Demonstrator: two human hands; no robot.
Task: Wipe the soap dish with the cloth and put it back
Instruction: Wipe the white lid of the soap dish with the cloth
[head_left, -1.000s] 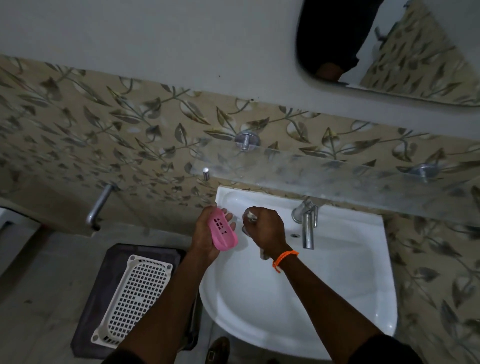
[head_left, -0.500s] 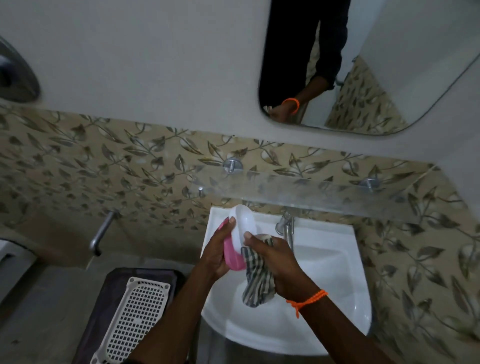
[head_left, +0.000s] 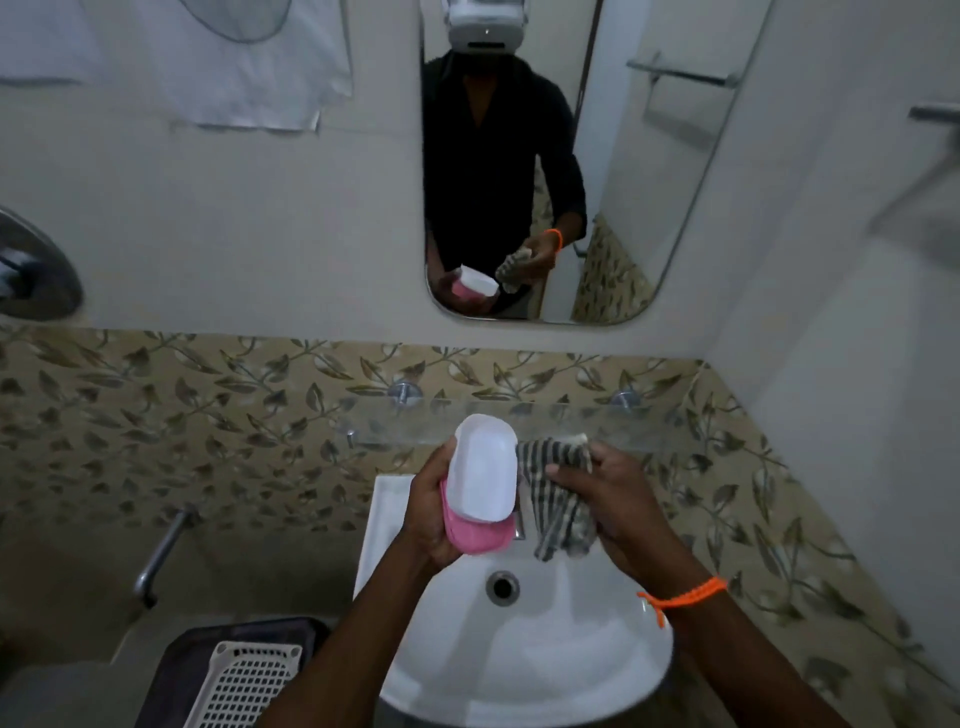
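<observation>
My left hand (head_left: 426, 514) holds the soap dish above the sink: a white tray (head_left: 483, 467) stacked against a pink perforated insert (head_left: 475, 535), tilted up on end. My right hand (head_left: 618, 504) grips a striped grey-and-white cloth (head_left: 558, 493) bunched just right of the dish, touching its right edge. The cloth hangs down from my fingers. An orange thread band (head_left: 680, 597) circles my right wrist.
A white washbasin (head_left: 524, 670) with a round drain (head_left: 502, 587) lies below my hands. A glass shelf (head_left: 623, 421) runs along the leaf-patterned tiles behind. A mirror (head_left: 623, 208) hangs above. A white perforated tray (head_left: 244, 686) on a dark stool stands lower left, near a wall tap (head_left: 161, 556).
The view has tilted up toward the mirror. My hands have risen from the basin; the white tray now sits on the pink insert and my right hand has picked up the cloth.
</observation>
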